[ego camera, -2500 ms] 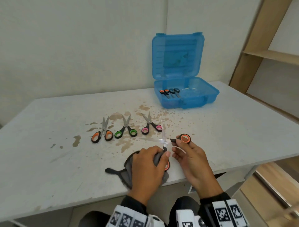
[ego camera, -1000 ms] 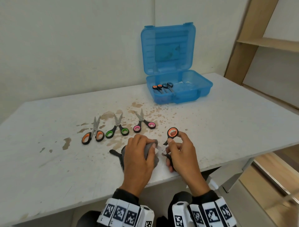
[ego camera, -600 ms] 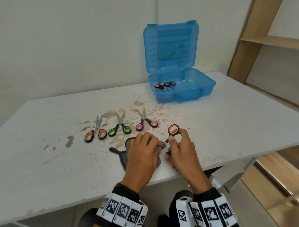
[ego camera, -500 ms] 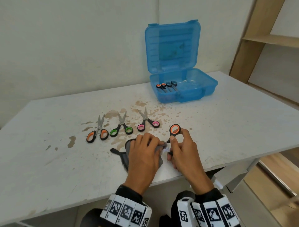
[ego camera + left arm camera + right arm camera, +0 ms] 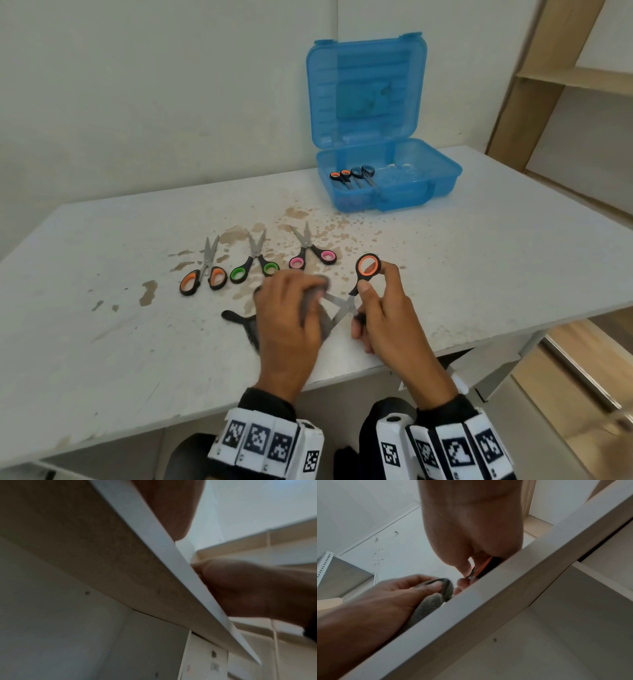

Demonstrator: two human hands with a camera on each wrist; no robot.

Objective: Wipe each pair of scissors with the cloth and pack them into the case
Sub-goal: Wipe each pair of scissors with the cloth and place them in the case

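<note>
Grey cloth is bunched in my left hand, fingers curled round it and wrapped over the tips of the spread blades, right by the near edge of the tabletop. My right hand has its grip pinched on the handles of the orange scissors, thumb and forefinger on the upper ring, the lower ring tucked under my other fingers. Both wrists hang off the near edge, so the wrist views mostly look up at the underside of the board. Loads of bare tabletop out at 3 o'clock and 9 o'clock of my hands, and an open lane toward 1 o'clock up to the case.

Compared with half a second back, my left hand has slid outward toward the tips, so more bare steel shows between my hands, and the blades gape wider.

The blue case sits at 1 o'clock with its lid propped open against the wall; two pairs already lie in its left part, one orange-ringed, one blue-ringed. At 11 o'clock, just past my knuckles, three more pairs lie in a row: another orange pair, a green pair and a pink pair, on brown stains. A wooden shelf unit stands off at 2 o'clock.
</note>
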